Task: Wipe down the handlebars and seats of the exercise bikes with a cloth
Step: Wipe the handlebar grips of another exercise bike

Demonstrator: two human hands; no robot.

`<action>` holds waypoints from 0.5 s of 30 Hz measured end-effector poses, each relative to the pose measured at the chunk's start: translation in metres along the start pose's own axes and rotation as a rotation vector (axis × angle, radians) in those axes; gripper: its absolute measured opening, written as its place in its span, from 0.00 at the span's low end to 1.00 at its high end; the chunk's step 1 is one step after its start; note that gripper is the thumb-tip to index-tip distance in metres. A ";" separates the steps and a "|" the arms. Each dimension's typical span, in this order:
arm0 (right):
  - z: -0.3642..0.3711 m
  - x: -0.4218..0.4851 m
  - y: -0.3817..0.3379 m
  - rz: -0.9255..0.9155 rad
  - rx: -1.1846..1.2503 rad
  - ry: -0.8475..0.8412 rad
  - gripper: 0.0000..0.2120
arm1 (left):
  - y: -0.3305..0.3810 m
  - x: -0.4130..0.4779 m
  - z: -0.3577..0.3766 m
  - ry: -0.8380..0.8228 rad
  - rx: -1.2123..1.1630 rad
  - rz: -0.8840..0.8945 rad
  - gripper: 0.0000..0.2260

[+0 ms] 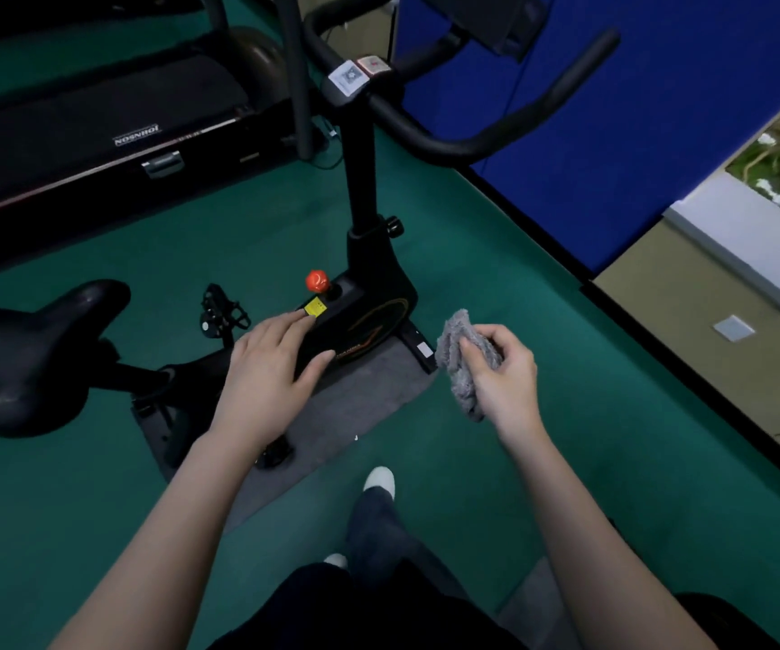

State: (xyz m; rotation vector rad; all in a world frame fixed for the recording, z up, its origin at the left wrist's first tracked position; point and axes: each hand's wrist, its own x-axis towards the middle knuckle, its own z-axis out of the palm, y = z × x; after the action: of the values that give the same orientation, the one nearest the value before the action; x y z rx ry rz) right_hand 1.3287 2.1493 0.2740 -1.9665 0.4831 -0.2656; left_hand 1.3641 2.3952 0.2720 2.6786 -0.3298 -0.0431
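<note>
A dark trouser leg (374, 527) and a white shoe (380, 479) are stepping onto the green floor (74, 509), just beside the near edge of a grey mat (364, 405). Both bare forearms are reaching forward. The left hand (275, 363) is spreading straight fingers over the low black body of the exercise bike (378, 288), with its index fingertip at a yellow label (315, 306); whether the palm is touching the frame cannot be told. The right hand (505, 372) is pinching a bunched grey cloth (461, 363) between thumb and curled fingers. It is holding the cloth in the air above the mat's right corner, apart from the bike.

The bike is standing on the mat. Its black seat (36, 349) is sticking out at the left, with a pedal (221, 312) between the seat and a red knob (317, 281). Farther off, the black handlebars (496, 129) are curving out in front of a blue wall panel (660, 133). A treadmill (97, 129) is lying along the floor's far left edge.
</note>
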 end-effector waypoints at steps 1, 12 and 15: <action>0.002 0.010 -0.001 -0.008 0.015 -0.003 0.02 | 0.001 0.008 0.001 0.005 0.004 -0.009 0.23; 0.001 0.120 -0.024 -0.074 0.141 -0.092 0.03 | 0.033 0.103 -0.003 0.091 0.051 -0.036 0.23; 0.002 0.139 -0.038 -0.150 0.157 -0.091 0.09 | 0.039 0.122 -0.003 0.083 0.067 -0.028 0.24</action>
State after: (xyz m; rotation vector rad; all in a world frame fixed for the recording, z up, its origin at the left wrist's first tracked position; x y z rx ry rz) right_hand 1.4618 2.1033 0.3030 -1.8542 0.2485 -0.2986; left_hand 1.4742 2.3330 0.2942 2.7416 -0.2727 0.0711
